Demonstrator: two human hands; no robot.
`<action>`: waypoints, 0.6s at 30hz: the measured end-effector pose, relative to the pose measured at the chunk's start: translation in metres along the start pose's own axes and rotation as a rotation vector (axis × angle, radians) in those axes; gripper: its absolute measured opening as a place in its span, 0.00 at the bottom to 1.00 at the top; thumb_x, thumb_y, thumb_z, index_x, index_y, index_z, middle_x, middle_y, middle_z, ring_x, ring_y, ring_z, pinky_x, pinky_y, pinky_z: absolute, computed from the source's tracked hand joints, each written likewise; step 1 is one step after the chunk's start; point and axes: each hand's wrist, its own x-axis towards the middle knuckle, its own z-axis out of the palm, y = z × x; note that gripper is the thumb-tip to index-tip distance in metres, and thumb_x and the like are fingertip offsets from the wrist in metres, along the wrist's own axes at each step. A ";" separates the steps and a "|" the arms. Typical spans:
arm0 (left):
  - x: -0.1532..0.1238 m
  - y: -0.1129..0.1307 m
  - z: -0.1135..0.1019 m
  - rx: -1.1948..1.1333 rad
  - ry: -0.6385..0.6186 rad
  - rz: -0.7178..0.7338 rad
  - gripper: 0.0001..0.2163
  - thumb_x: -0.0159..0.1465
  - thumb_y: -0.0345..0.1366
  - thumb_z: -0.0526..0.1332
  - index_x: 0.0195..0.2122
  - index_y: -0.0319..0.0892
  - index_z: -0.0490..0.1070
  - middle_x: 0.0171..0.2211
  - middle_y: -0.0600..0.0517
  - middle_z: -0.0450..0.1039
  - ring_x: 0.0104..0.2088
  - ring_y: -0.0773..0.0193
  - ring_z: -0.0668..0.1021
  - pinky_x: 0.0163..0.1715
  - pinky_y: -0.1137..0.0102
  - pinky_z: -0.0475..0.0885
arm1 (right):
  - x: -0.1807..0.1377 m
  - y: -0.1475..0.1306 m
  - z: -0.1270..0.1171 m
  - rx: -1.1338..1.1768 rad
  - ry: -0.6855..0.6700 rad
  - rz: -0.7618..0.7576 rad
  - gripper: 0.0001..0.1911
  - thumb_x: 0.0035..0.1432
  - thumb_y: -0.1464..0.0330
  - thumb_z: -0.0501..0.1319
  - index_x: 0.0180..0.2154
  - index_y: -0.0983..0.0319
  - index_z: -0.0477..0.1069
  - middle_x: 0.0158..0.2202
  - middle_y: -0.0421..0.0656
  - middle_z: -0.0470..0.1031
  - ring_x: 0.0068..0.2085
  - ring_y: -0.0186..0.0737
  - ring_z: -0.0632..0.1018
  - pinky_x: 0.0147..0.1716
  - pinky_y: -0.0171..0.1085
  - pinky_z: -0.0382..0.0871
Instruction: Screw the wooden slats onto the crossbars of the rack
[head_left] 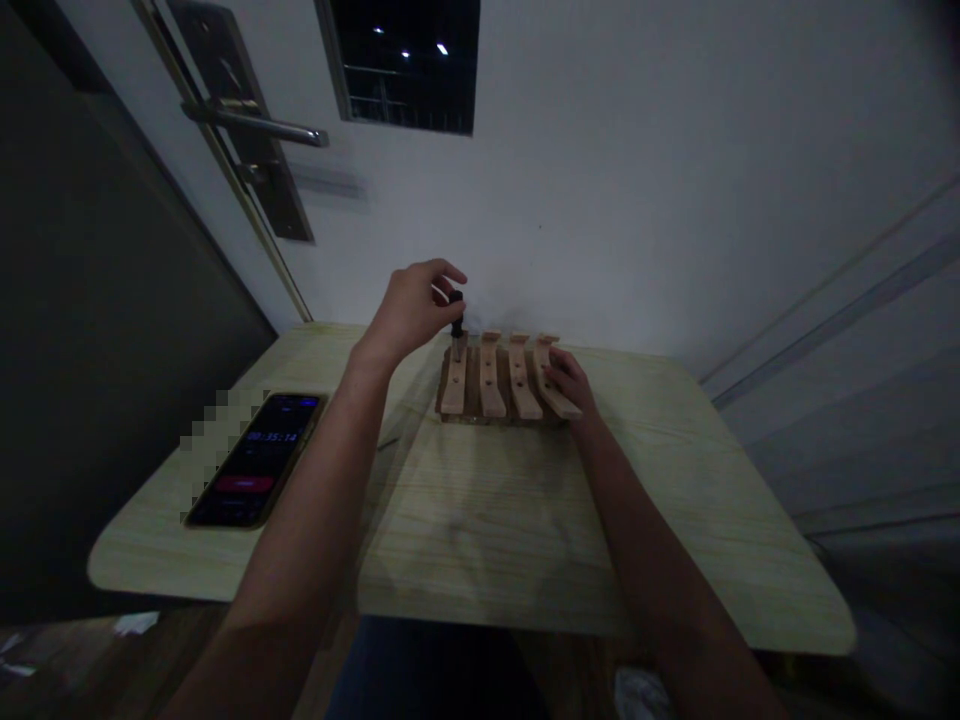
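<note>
A wooden rack with several pale hook-shaped pegs lies flat near the far edge of the light wooden table. My left hand is closed around the black handle of a small screwdriver, which stands upright with its tip on the leftmost peg. My right hand rests on the rightmost peg, fingers pressed down on it and holding the rack.
A phone with a lit timer screen lies on the table's left side. Behind the table is a white wall with a dark window, and a door with a metal lever handle at the left.
</note>
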 end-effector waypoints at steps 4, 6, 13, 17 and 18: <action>0.000 0.002 -0.001 -0.008 -0.045 -0.003 0.10 0.52 0.28 0.62 0.37 0.37 0.76 0.32 0.48 0.76 0.31 0.67 0.76 0.34 0.71 0.71 | -0.001 -0.002 0.001 0.027 -0.007 0.003 0.18 0.41 0.59 0.63 0.37 0.55 0.70 0.44 0.43 0.73 0.47 0.46 0.72 0.54 0.50 0.61; 0.000 0.003 -0.001 -0.016 -0.058 -0.004 0.10 0.53 0.28 0.62 0.37 0.37 0.76 0.32 0.48 0.77 0.32 0.66 0.76 0.36 0.70 0.72 | -0.002 -0.005 0.001 0.037 -0.006 0.015 0.19 0.40 0.59 0.63 0.37 0.56 0.70 0.43 0.44 0.73 0.47 0.46 0.72 0.54 0.50 0.61; 0.001 0.004 0.006 -0.030 -0.028 0.021 0.10 0.52 0.36 0.67 0.34 0.37 0.77 0.32 0.48 0.75 0.30 0.67 0.76 0.34 0.70 0.73 | -0.003 -0.008 0.000 0.015 0.001 0.028 0.19 0.40 0.60 0.62 0.37 0.57 0.69 0.44 0.44 0.74 0.47 0.46 0.72 0.52 0.50 0.62; 0.002 0.001 0.004 -0.067 -0.045 0.029 0.10 0.53 0.32 0.65 0.36 0.38 0.76 0.30 0.49 0.75 0.32 0.66 0.76 0.36 0.70 0.73 | -0.002 -0.004 0.002 0.048 0.002 0.042 0.19 0.40 0.60 0.62 0.38 0.56 0.69 0.44 0.44 0.73 0.47 0.46 0.72 0.52 0.50 0.63; 0.002 0.000 0.003 -0.075 -0.044 0.029 0.11 0.53 0.31 0.64 0.38 0.38 0.76 0.32 0.49 0.76 0.33 0.66 0.76 0.36 0.70 0.73 | -0.002 -0.003 0.003 0.048 0.003 0.043 0.19 0.40 0.60 0.62 0.38 0.56 0.68 0.44 0.44 0.73 0.47 0.46 0.72 0.52 0.50 0.63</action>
